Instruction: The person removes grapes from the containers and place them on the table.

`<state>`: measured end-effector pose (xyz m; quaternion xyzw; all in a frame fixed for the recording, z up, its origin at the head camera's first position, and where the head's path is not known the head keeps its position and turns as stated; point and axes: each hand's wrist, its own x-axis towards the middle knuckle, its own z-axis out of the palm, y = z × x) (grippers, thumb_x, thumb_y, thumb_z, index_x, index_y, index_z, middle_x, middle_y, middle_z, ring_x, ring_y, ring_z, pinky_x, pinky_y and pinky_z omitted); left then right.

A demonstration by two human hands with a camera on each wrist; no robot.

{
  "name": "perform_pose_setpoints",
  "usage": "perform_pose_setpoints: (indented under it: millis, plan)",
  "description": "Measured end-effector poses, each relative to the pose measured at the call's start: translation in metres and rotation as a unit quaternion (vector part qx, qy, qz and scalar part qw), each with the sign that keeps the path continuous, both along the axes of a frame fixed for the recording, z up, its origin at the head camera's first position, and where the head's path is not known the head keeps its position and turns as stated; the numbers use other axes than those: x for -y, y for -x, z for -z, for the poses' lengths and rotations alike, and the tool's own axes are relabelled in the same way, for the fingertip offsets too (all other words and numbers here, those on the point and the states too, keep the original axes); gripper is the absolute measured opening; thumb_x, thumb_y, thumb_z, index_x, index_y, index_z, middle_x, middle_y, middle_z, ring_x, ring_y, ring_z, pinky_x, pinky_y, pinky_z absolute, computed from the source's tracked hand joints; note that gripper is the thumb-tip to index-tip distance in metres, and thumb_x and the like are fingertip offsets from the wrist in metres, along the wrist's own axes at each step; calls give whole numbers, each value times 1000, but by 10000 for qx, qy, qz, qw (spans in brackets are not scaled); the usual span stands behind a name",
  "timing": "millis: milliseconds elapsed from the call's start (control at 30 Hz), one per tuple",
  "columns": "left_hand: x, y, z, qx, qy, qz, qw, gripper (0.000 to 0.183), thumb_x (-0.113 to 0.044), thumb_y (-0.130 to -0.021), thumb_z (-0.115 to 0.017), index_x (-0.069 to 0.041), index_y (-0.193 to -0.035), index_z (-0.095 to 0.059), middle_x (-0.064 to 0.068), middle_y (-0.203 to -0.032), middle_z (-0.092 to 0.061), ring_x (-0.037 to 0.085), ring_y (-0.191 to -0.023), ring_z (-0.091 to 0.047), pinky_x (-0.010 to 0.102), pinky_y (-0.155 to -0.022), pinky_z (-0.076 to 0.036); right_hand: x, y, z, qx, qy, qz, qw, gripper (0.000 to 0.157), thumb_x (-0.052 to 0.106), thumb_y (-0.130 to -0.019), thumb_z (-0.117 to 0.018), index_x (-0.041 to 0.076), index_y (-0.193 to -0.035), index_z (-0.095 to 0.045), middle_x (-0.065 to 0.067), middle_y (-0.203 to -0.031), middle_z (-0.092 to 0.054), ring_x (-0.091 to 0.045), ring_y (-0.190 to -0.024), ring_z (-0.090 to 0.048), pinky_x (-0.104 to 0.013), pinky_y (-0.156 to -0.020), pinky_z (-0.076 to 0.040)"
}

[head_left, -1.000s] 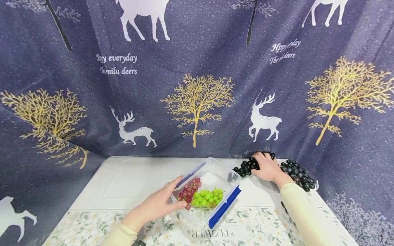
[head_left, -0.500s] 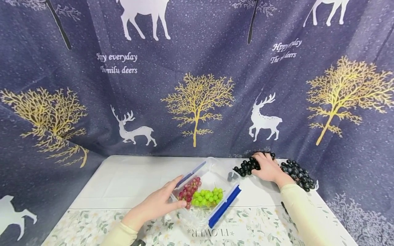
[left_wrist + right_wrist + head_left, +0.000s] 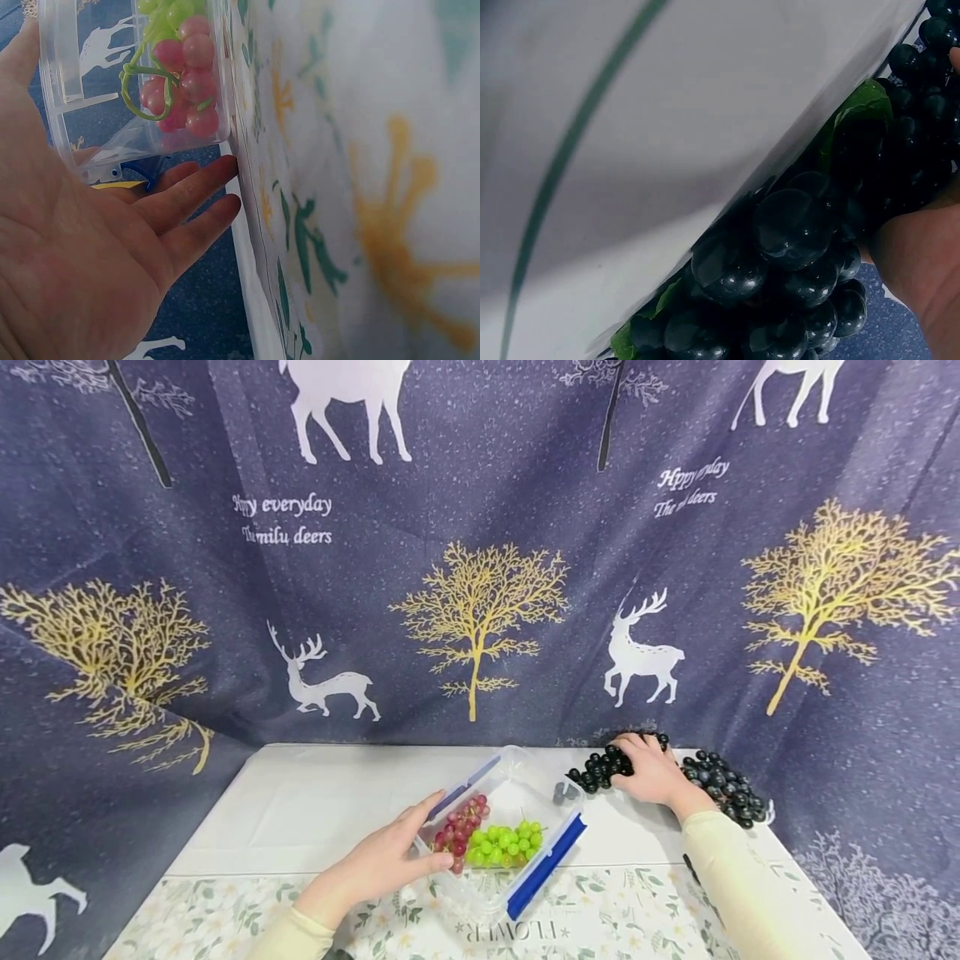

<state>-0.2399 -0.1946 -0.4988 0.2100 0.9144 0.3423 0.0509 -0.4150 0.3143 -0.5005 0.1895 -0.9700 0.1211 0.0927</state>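
A clear plastic box (image 3: 525,781) with blue latch flaps holds a bunch of red grapes (image 3: 463,827) and a bunch of green grapes (image 3: 504,843). My left hand (image 3: 390,852) lies against its left corner, fingers nearly straight along the outside and thumb at the near wall. In the left wrist view, fingertips (image 3: 217,172) extend below the box's edge. Farther back on the right, my right hand (image 3: 651,770) grips a bunch of black grapes (image 3: 600,770), its fingers curled over the top. The right wrist view shows the hand's side against dark grapes (image 3: 922,142).
Right of my right wrist lies another heap of black grapes (image 3: 723,785), with green leaves (image 3: 866,105) among the bunches in the right wrist view. A dark blue deer-patterned curtain (image 3: 480,643) hangs behind the white table (image 3: 300,802). A floral cloth (image 3: 225,910) covers the table's front.
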Motion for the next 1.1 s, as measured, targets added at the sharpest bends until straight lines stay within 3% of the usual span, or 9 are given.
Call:
perform_pose_setpoints:
  millis: [200,467,700,1100]
  plan:
    - [0,0,1,19,-13,5,10000,97,-63,-105,-70,-27,-180,-21,16,-175,-41,27,-123,-68,55,-90,-59,0,0,1,-26,82,-48,10000,66,34,-97,-75,10,-157,-61,-16,-165,-50,-52,-152,-36,-94,-113,-16]
    - [1,0,2,-22,4,2,10000,95,-66,-105,-68,-34,-180,-19,13,-176,-41,31,-129,-67,58,-95,-58,0,-4,0,-45,185,-49,9998,65,35,-98,-77,13,-157,-61,-16,-167,-49,-51,-155,-32,-93,-114,-14]
    - [1,0,3,-74,-18,38,10000,95,-62,-106,-70,-27,-180,-21,15,-175,-41,33,-128,-67,59,-94,-58,-2,-6,0,-24,203,-61,9998,66,37,-100,-77,14,-159,-59,-16,-169,-45,-52,-156,-29,-92,-115,-13]
    - [0,-1,1,-104,-40,37,9999,95,-61,-106,-71,-27,-180,-22,16,-177,-38,45,-141,-61,71,-103,-54,-3,-13,-3,-139,201,-150,9996,71,38,-99,-80,16,-162,-57,-17,-170,-44,-51,-155,-31,-91,-116,-15]
